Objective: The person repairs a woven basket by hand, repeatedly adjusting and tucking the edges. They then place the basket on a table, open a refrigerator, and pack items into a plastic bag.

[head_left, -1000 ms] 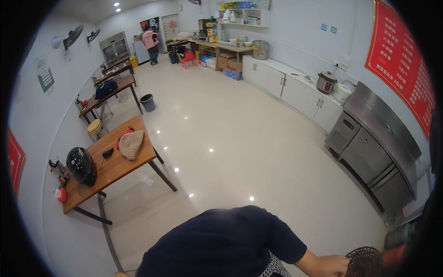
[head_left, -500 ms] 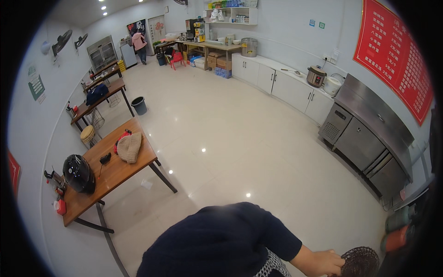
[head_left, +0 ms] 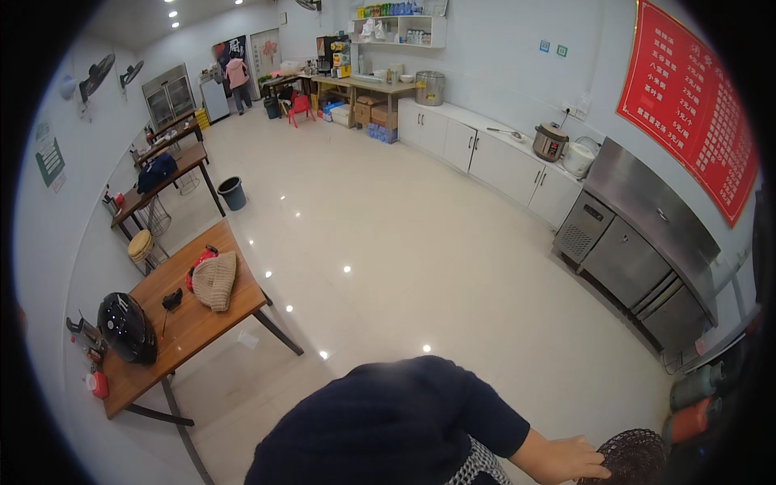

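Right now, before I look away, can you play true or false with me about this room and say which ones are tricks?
1. The right hand is at the edge of the dark woven basket. True.
2. The black helmet is on the floor. False: the black helmet is on the wooden table.
3. The knitted hat is on the same table as the helmet. True.
4. Both hands can be seen. False: only the right one shows.
5. The small chair at the back is blue. False: the small chair is red.
6. The bin stands on the floor. True.
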Demonstrator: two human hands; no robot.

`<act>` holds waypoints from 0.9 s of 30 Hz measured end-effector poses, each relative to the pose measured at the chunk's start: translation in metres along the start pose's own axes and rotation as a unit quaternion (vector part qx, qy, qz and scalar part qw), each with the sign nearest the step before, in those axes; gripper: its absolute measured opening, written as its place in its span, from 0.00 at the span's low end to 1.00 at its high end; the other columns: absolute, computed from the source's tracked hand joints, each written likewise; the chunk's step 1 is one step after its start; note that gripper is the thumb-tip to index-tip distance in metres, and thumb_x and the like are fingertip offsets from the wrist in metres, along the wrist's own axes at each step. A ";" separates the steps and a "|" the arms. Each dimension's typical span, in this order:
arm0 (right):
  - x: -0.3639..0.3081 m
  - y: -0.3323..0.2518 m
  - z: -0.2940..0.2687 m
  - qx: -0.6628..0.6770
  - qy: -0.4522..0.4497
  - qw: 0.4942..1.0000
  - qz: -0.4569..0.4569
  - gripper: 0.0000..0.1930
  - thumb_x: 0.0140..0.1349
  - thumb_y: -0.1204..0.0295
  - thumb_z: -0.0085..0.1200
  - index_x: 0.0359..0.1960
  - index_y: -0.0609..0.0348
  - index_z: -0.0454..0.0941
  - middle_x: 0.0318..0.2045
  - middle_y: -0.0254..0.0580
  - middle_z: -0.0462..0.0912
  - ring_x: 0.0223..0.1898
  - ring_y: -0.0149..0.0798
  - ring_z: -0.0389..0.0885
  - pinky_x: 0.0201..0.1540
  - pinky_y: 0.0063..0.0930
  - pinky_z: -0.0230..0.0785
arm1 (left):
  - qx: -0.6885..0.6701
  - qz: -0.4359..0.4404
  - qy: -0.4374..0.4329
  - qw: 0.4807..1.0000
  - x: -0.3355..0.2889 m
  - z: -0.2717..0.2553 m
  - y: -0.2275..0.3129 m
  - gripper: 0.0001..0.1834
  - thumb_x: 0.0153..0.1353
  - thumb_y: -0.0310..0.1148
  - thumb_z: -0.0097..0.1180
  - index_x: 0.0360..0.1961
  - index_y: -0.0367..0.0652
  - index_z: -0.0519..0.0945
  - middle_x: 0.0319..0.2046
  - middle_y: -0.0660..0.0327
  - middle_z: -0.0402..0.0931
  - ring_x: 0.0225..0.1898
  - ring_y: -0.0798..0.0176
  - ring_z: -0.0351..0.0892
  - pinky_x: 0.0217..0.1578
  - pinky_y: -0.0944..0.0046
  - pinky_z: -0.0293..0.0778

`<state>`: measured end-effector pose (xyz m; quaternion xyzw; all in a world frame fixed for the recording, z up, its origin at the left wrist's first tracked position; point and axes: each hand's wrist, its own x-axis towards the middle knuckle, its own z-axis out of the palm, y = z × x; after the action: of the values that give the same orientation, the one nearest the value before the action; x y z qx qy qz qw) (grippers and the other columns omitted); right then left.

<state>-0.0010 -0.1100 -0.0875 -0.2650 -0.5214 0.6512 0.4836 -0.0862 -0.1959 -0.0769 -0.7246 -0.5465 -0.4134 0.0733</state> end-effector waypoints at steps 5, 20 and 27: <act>-0.002 -0.019 -0.001 -0.026 0.068 0.997 0.032 0.18 0.66 0.72 0.54 0.52 0.75 0.75 0.49 0.49 0.80 0.49 0.42 0.79 0.57 0.35 0.69 | -0.052 0.017 0.014 0.998 -0.003 -0.013 -0.036 0.07 0.56 0.31 0.54 0.33 0.39 0.77 0.31 0.54 0.73 0.37 0.48 0.75 0.37 0.53 0.72; -0.029 -0.068 -0.074 0.076 0.185 0.978 -0.052 0.14 0.65 0.72 0.60 0.49 0.65 0.80 0.44 0.35 0.84 0.43 0.29 0.80 0.48 0.24 0.73 | -0.268 0.007 0.017 0.963 0.097 0.033 0.005 0.08 0.50 0.19 0.67 0.31 0.39 0.83 0.32 0.58 0.74 0.34 0.59 0.76 0.34 0.64 0.73; -0.044 -0.069 -0.138 0.072 0.240 0.960 -0.126 0.13 0.64 0.73 0.62 0.48 0.64 0.80 0.43 0.35 0.84 0.42 0.27 0.79 0.47 0.23 0.73 | -0.228 0.086 -0.013 0.970 0.121 0.093 0.048 0.09 0.47 0.20 0.68 0.30 0.41 0.82 0.29 0.59 0.74 0.32 0.56 0.75 0.31 0.62 0.71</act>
<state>0.1578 -0.0929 -0.0735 -0.3099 -0.3706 0.5380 0.6908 0.0099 -0.0745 -0.0384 -0.7718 -0.3742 -0.5100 -0.0656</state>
